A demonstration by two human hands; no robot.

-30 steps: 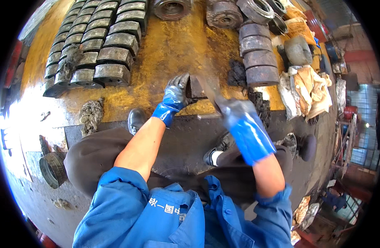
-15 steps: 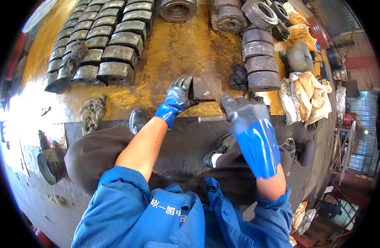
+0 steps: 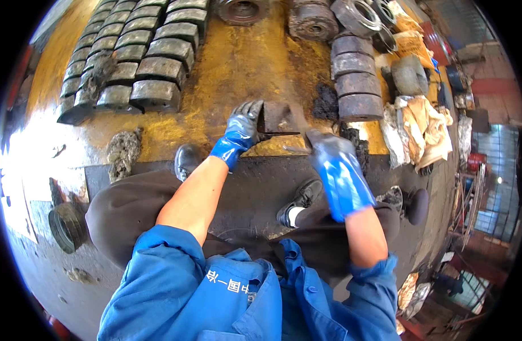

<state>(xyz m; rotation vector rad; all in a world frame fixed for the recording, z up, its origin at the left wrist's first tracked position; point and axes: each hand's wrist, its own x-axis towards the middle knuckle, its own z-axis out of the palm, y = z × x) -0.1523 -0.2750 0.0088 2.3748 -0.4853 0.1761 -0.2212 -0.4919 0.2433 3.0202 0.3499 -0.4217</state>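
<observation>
At the near edge of the yellow, oil-stained work surface (image 3: 238,68) sits a dark metal block (image 3: 279,117) with a brownish face. My left hand (image 3: 245,123), in a blue rubber glove with a grimy grey palm and fingers, grips the block's left side. Just right of the block, my right hand (image 3: 332,149), gloved the same way, is closed round a tool. A thin grey rod (image 3: 295,149) sticks out leftward from that fist. Something flat and motion-blurred lies along the block's right side; its kind cannot be made out.
Rows of curved metal blocks (image 3: 157,94) fill the far left. Stacked metal rings (image 3: 358,106) stand at right, beside dark fibrous waste (image 3: 326,102) and crumpled cloths (image 3: 423,131). A grey rag wad (image 3: 123,153) lies front left, near a round tin (image 3: 68,227) on the floor.
My right hand has shifted slightly, and the rod at its left has risen and moved right. My left hand stays on the block.
</observation>
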